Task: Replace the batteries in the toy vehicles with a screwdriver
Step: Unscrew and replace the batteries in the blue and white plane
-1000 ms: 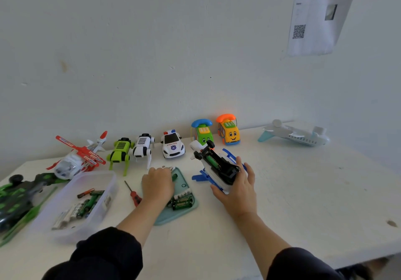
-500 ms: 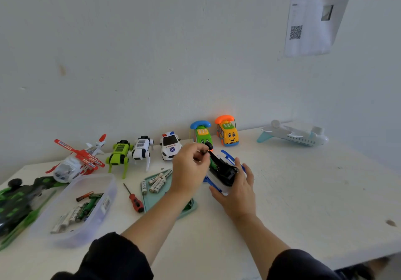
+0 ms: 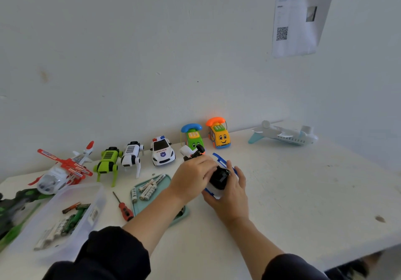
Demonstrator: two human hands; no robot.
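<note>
Head view: white table against a pale wall

Head camera looks down on a white table (image 3: 303, 192) that meets a plain pale wall (image 3: 152, 51), with a printed sheet (image 3: 299, 14) at upper right. At center, the upturned toy vehicle (image 3: 218, 181) lies on the table. The right hand (image 3: 230, 197) cups it from below, fingers curled round its body; the left hand (image 3: 192, 177) covers its top, fingers bent, though whether they pinch anything cannot be told. A red screwdriver (image 3: 123, 208) lies lower left beside the teal tray (image 3: 138, 206) of batteries (image 3: 149, 187). Bare tabletop spreads right, to the edge at lower right.
</note>
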